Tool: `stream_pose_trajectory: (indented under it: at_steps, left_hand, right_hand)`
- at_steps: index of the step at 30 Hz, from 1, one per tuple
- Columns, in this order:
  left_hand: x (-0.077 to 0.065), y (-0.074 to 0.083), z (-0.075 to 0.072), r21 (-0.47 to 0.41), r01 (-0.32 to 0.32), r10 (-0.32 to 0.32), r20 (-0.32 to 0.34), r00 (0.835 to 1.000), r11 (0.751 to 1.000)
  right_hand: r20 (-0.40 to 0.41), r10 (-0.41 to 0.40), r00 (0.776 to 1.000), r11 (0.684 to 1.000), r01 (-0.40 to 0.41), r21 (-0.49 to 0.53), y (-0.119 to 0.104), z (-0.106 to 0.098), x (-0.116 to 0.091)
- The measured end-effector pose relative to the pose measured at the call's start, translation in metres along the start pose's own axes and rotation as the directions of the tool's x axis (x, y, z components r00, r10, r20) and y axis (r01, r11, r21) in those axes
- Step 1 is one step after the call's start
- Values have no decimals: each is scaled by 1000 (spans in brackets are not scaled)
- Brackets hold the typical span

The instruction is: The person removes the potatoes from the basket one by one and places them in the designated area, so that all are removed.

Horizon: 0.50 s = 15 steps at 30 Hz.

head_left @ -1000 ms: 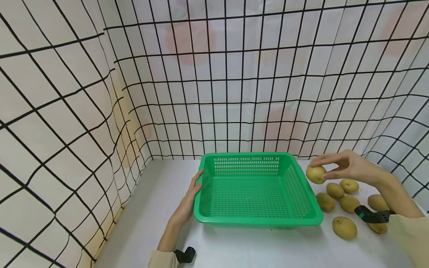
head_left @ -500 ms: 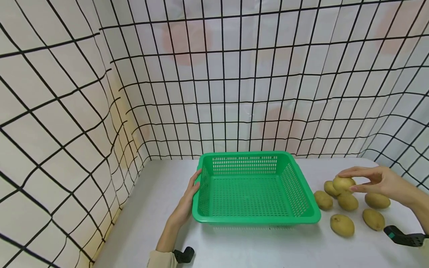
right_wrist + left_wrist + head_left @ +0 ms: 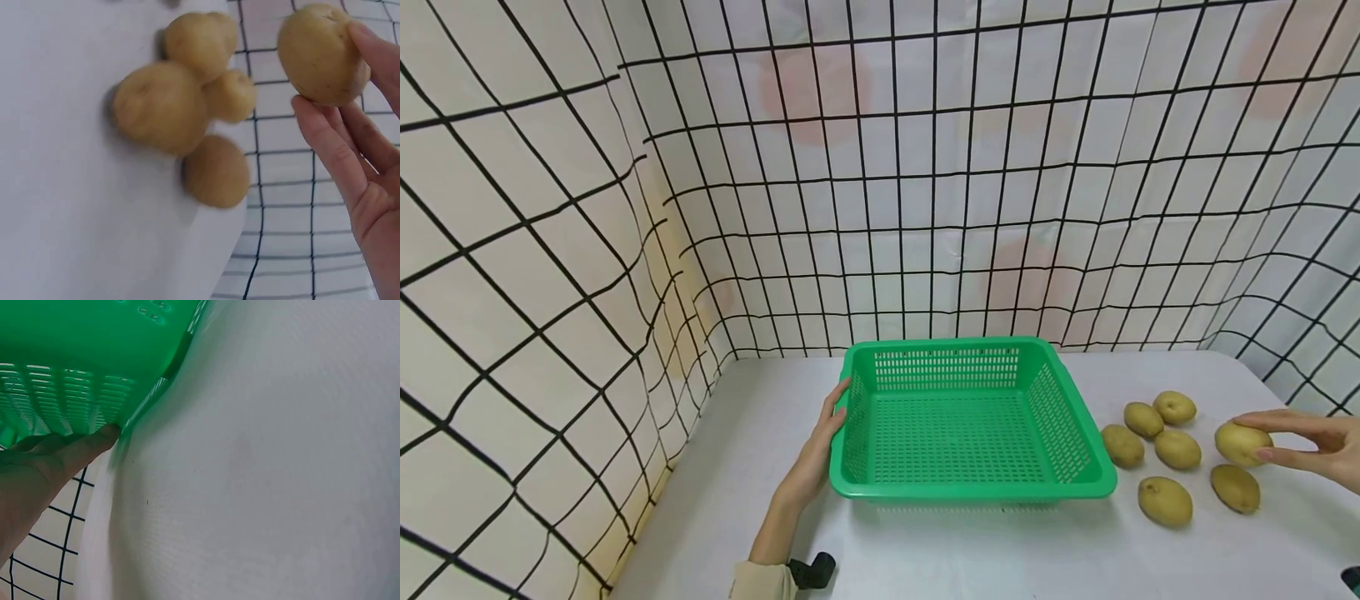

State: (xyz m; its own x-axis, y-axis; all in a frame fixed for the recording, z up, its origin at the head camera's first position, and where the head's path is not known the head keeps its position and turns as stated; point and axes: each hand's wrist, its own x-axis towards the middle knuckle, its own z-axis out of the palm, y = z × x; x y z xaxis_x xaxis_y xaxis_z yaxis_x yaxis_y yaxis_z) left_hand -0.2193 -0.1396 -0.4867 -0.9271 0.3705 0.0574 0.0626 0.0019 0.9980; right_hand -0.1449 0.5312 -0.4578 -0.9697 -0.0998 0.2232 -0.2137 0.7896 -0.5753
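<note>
A potato [image 3: 1237, 442] is pinched between the thumb and fingers of my right hand [image 3: 1318, 440], at the right side of the table. In the right wrist view this potato [image 3: 324, 55] hangs above the table with net behind it. Several more potatoes lie on the table, among them a near one [image 3: 1165, 502] and one just below the held potato [image 3: 1236, 488]. My left hand [image 3: 812, 450] rests against the left side of a green plastic basket [image 3: 973, 492]. The left wrist view shows its fairly straight fingers [image 3: 81, 450] touching the basket's outer wall.
A black-lined net [image 3: 895, 208] stands along the back, left and right of the white table [image 3: 752, 433]. Between the basket's right rim and the right-hand net lies the group of potatoes.
My right hand has carried the pinched potato from beside the basket's right rim over the other potatoes to the far right. My left hand stays at the basket.
</note>
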Motion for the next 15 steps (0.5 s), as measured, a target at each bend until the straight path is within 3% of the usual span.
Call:
stream_pose_trajectory:
  at_steps: [3,7,10,15]
  left_hand:
    - [-1,0,-1,0,-1,1,0,1000,1000]
    - [-2,0,-3,-1,-3,3,3,1000,1000]
    - [-3,-1,-4,-2,-1,1,7,1000,1000]
    - [-3,0,-3,-6,4,-3,3,1000,1000]
  right_hand:
    - [-75,-96,993,995,96,-9,29,3,-4]
    - [-148,-212,966,977,208,-39,68,10,-8]
    - [-158,-193,968,981,184,-68,92,15,-14]
    - [-96,-55,994,993,44,-112,119,19,-24]
